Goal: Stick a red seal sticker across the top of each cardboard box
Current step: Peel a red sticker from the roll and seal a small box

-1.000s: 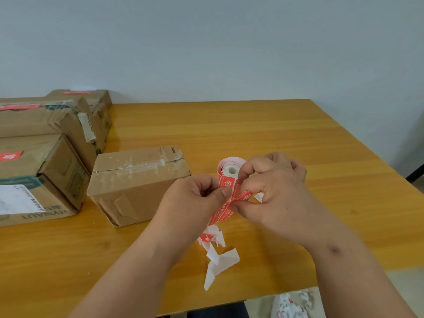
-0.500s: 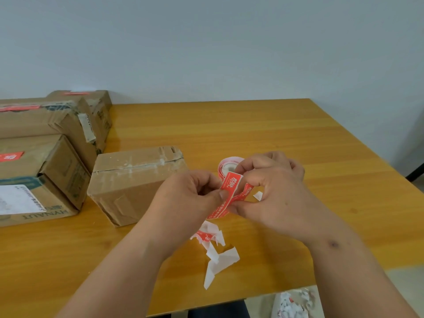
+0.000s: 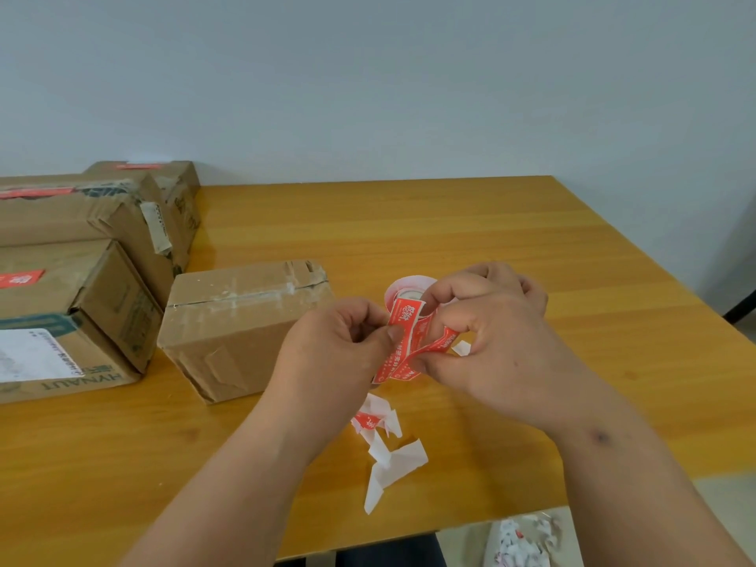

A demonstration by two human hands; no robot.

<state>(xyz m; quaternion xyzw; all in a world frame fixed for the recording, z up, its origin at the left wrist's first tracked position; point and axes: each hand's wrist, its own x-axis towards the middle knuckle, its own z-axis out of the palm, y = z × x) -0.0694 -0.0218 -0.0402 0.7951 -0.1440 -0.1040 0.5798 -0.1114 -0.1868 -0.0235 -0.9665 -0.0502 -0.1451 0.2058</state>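
Just right of the unsealed cardboard box (image 3: 245,325), both hands work a red seal sticker (image 3: 403,341) off its roll (image 3: 405,290) above the wooden table (image 3: 450,223). The left hand (image 3: 335,354) pinches the sticker's upper end between thumb and curled forefinger; the right hand (image 3: 499,341) pinches the backing strip lower down, its other fingers curled around the roll. The sticker's long axis runs from upper right down toward the person. The box lies to the left of the fingers, nearer the left hand, its taped seam running left to right, so the sticker likely needs turning to cross it. Torn backing scraps (image 3: 388,456) lie on the near side of the hands.
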